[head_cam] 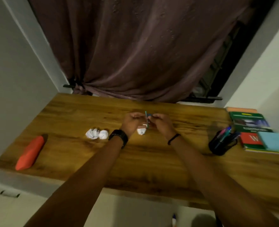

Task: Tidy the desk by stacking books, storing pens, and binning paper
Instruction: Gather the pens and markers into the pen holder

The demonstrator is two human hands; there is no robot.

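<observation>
My left hand [132, 122] and right hand [160, 123] both pinch a pen [146, 114] over the middle of the counter [86, 112]. I'd guess I'm capping it for the cup [222, 143] beside the books [250, 123] at the right edge. Paper balls [94, 133] lie alongside.

Dim room: a brown wooden worktop [66, 153] below a gathered purple-brown curtain [135, 54] and a dark barred window [217, 71], between pale walls [12, 71].

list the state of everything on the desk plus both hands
left hand, pinching the pen
right hand, pinching the same pen
pen, upright, held above the desk
paper balls, crumpled, three lying on the desk
pen holder, standing, pens inside
books, stacked at the desk's right end
orange pouch, lying flat
curtain, drawn
</observation>
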